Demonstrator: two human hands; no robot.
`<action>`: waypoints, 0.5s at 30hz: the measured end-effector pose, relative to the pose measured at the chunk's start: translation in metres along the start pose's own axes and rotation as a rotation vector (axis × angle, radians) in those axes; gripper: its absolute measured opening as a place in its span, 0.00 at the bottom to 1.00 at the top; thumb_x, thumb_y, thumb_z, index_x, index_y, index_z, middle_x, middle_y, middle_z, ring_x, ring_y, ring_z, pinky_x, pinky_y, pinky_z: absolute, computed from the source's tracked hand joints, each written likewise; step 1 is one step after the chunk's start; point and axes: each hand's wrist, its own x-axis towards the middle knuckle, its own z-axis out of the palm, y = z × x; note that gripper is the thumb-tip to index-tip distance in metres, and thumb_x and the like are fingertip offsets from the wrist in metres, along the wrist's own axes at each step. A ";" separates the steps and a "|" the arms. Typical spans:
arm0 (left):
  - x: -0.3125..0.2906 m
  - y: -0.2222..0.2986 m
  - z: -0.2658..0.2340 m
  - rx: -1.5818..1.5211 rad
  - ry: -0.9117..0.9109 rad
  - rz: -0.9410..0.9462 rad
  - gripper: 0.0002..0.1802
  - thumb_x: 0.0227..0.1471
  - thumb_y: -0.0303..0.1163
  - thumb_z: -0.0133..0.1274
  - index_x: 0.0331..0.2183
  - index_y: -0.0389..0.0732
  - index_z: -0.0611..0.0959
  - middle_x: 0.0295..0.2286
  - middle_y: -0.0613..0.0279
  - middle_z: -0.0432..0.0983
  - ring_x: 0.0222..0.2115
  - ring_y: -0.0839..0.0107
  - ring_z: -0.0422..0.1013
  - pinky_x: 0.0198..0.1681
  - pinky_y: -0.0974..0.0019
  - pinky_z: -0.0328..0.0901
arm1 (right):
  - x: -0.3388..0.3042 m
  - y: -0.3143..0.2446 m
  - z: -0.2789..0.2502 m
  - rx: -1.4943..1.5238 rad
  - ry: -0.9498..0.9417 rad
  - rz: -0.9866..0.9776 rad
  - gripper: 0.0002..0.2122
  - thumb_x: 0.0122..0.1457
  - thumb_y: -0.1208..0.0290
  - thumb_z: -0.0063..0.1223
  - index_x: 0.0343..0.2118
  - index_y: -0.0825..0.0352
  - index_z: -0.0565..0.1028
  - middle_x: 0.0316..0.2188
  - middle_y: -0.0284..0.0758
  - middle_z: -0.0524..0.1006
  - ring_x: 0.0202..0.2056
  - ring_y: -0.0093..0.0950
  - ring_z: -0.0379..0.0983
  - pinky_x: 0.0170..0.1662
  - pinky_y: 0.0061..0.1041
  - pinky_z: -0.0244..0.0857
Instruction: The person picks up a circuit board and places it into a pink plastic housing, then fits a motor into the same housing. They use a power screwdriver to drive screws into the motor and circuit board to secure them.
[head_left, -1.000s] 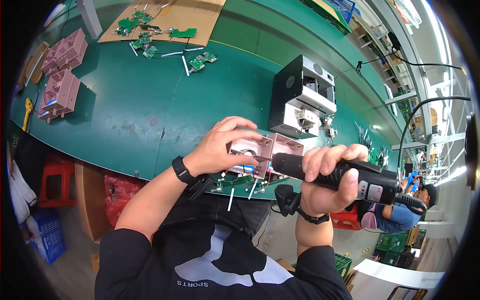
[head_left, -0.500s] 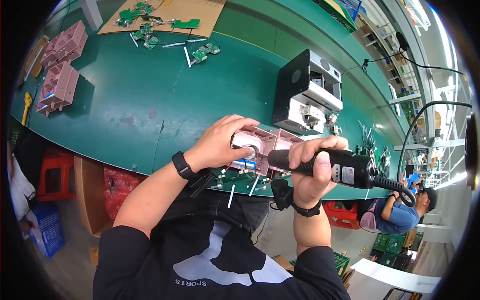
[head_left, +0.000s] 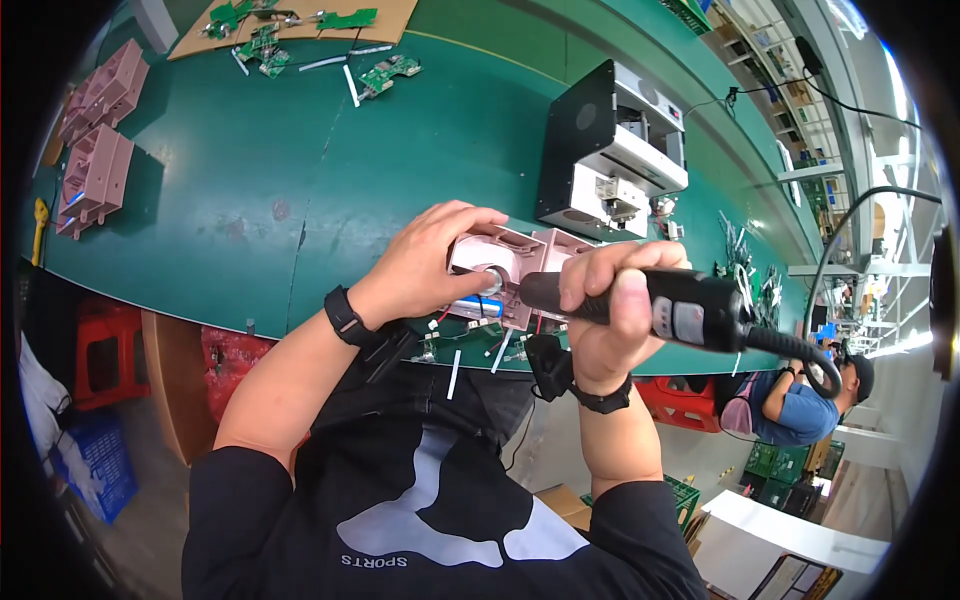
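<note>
A pink plastic housing [head_left: 549, 246] lies near the front edge of the green table. My left hand [head_left: 421, 262] holds its left end, thumb inside beside a round opening, fingers over the far wall. In the housing sits a blue cylinder [head_left: 484, 306], apparently a battery, with a red wire near it. My right hand [head_left: 612, 305] is wrapped round a black corded electric screwdriver [head_left: 697, 312], held nearly level. Its nose points left into the housing, close to my left thumb. The bit's tip and any screw cannot be made out.
A black-and-silver machine [head_left: 612, 150] stands beyond my right hand. Two more pink housings [head_left: 100, 170] are at the far left. Green circuit boards [head_left: 388, 74] lie on and beside cardboard at the back. Cables [head_left: 740, 255] lie to the right, near a seated person [head_left: 800, 405].
The whole view has shifted, so the table things appear higher and further left. The screwdriver's nose is slightly closer to my left thumb. Both hands keep their holds.
</note>
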 end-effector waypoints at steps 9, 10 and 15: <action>-0.003 0.001 0.001 -0.011 -0.011 -0.029 0.33 0.44 0.31 0.70 0.54 0.45 0.79 0.45 0.59 0.78 0.49 0.57 0.75 0.53 0.57 0.70 | -0.001 0.004 0.009 -0.038 -0.050 0.078 0.11 0.62 0.76 0.54 0.43 0.66 0.64 0.23 0.39 0.71 0.19 0.28 0.66 0.27 0.32 0.67; -0.003 0.001 0.001 -0.013 -0.011 -0.028 0.33 0.44 0.31 0.70 0.54 0.45 0.79 0.45 0.59 0.78 0.49 0.57 0.75 0.53 0.57 0.70 | -0.001 0.007 0.007 -0.083 -0.073 0.046 0.11 0.62 0.77 0.54 0.43 0.66 0.64 0.23 0.39 0.71 0.19 0.28 0.66 0.27 0.31 0.67; -0.001 -0.004 0.001 -0.016 -0.014 -0.020 0.33 0.43 0.32 0.71 0.53 0.45 0.79 0.45 0.59 0.78 0.49 0.56 0.75 0.53 0.57 0.70 | 0.003 0.008 0.006 -0.103 -0.081 0.012 0.12 0.62 0.78 0.54 0.44 0.67 0.64 0.23 0.39 0.71 0.19 0.28 0.66 0.27 0.30 0.67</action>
